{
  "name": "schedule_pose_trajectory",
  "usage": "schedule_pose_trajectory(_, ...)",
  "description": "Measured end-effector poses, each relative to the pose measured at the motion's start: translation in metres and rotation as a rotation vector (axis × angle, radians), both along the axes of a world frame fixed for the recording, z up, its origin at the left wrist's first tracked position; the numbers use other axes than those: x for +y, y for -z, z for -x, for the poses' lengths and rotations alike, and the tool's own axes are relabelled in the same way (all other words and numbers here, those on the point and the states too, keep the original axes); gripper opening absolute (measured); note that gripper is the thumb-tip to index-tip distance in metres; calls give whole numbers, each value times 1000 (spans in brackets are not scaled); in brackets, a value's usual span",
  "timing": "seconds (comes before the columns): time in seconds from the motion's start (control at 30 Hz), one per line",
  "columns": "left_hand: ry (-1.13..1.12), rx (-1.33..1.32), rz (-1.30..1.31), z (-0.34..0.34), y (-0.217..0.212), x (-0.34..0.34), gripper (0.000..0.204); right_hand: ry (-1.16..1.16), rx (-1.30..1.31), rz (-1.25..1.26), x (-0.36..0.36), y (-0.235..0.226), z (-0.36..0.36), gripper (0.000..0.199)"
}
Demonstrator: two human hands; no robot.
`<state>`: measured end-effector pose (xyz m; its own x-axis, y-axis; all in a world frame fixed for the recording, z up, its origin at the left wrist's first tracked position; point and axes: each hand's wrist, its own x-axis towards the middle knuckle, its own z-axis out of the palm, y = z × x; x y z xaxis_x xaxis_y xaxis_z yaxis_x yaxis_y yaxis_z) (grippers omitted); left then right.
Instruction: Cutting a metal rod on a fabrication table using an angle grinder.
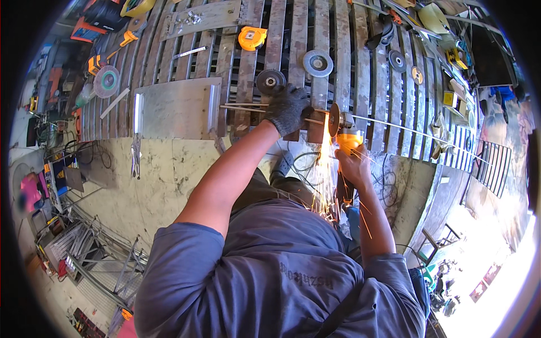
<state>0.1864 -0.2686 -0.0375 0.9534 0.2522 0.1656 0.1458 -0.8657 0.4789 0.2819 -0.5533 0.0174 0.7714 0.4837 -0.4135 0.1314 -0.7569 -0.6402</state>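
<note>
My left hand [288, 110], in a dark grey knitted glove, is closed around thin metal rods [242, 107] lying across the slatted metal bench. To its right, my bare right hand [355, 168] grips a yellow-headed angle grinder [350, 139]. The grinder's cutting disc [334, 119] stands upright against the rods just right of the glove. Bright orange sparks [323, 174] stream from the contact down toward my body. A long rod [406, 127] runs on to the right past the grinder. The glove hides part of the rods.
Near the glove lie a black disc [270, 81] and a grey flap disc [318, 63]. A yellow tape measure [252, 38] sits farther back. At left, a flat metal plate [174, 110] rests on the slatted bench [363, 67]. Cables [304, 163] lie on the floor beneath.
</note>
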Motion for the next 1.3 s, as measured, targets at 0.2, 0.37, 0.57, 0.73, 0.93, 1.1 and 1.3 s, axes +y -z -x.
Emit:
schedule_pose_trajectory(0.2, 0, 3, -28, -1, 1, -2, 22, -108, -47, -76, -22, 42, -9, 46)
schedule_pose_trajectory(0.37, 11, -20, -34, -1, 3, 0, 20, -109, 17, 26, -18, 31, -8, 39)
schedule_pose_trajectory(0.57, 2, -31, -11, 0, 2, 1, 15, 6, 61, 36, 9, -12, 1, 51)
schedule_pose_trajectory(0.73, -18, -35, 17, 0, 3, 1, 13, 28, 58, 164, 20, -39, 3, 60)
schedule_pose_trajectory(0.93, -24, -23, 51, -1, 6, 1, 17, 6, -21, 211, 12, -23, 2, 60)
schedule_pose_trajectory(1.1, -19, -95, 55, 0, 8, 1, 19, -97, -62, 10, -1, -3, -2, 61)
schedule_pose_trajectory(1.3, -36, -136, 89, 0, 7, -1, 20, -47, -19, 27, -6, 15, -7, 46)
